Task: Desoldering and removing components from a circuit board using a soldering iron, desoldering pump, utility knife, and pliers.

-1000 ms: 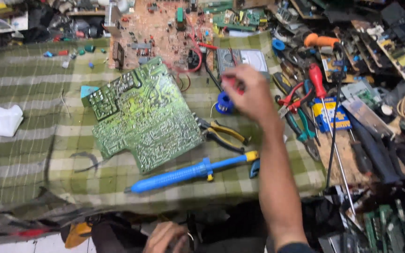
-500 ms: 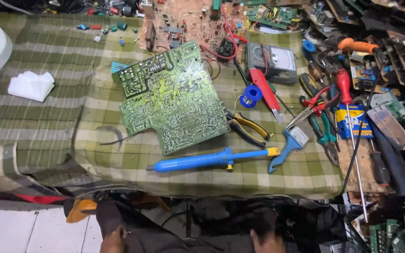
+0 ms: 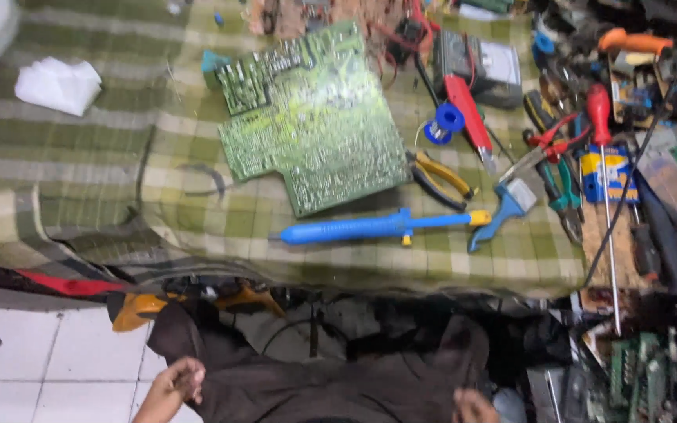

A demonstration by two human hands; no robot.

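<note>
1. Both hands are way down at the bottom, well below the green circuit board [image 3: 315, 117] and off the bench. The left hand [image 3: 175, 385] sits at the person's lap on dark brown cloth [image 3: 331, 376], fingers curled in together; looks like they're pinching the fabric, but it's blurry so I can't swear to it.
2. The right hand [image 3: 473, 407] is barely peeking in at the bottom edge, down and right of the board. Only a bit of it shows, so I can't tell if the fingers are apart or closed.
3. The board itself lies flat, solder side up, on a green checked cloth [image 3: 95, 180] that covers the bench.
4. Just below the board's lower edge there's a blue desoldering pump [image 3: 370, 227] lying sideways, yellow tip pointing right.
5. Right beside the board's right edge: yellow-handled pliers [image 3: 442, 180], nearly touching it.
6. A bit further right of the board, a blue spool of solder [image 3: 444, 121], a red probe-shaped tool [image 3: 468, 117] and a grey multimeter [image 3: 483, 66].
7. Well to the right of the board, a red-handled screwdriver [image 3: 601, 133] points down into a pile of hand tools.
8. Far left of the board, a crumpled white tissue [image 3: 58, 84] sits on the cloth.
9. Below-left of the board, past the bench edge, white floor tiles [image 3: 48, 368].
</note>
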